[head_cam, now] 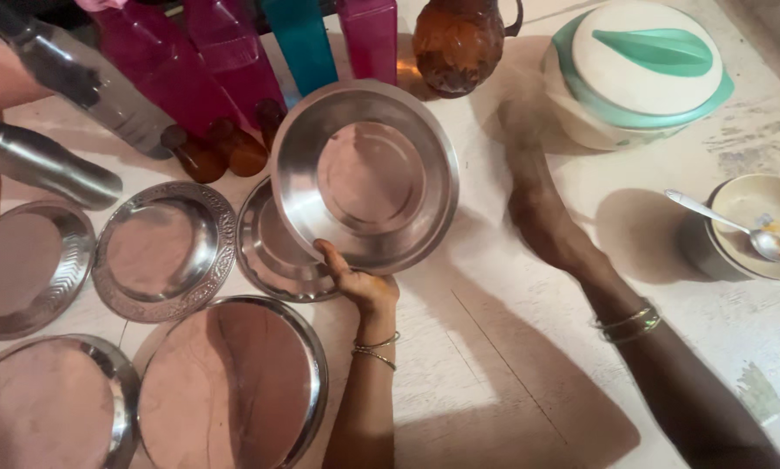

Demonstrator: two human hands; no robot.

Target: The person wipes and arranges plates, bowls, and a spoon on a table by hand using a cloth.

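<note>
My left hand [359, 282] grips the near rim of a deep steel plate [364, 174] and holds it tilted up, its hollow side facing me. Below it a second steel plate [264, 256] lies flat on the white table [494, 347]. My right hand [550, 226] is stretched over the table to the right of the held plate. It is smeared by motion, with its fingers pointing toward a brown jug [459, 43] and a white casserole with a green lid [637, 74]. Nothing shows in it, and its fingers are too blurred to read.
Several more steel plates [160, 252] lie flat at the left and front left. Steel bottles [42, 165], pink and teal bottles [303, 39] and small brown bottles [233, 148] stand at the back left. A cream bowl [767, 204] with a spoon [728, 224] sits at the right.
</note>
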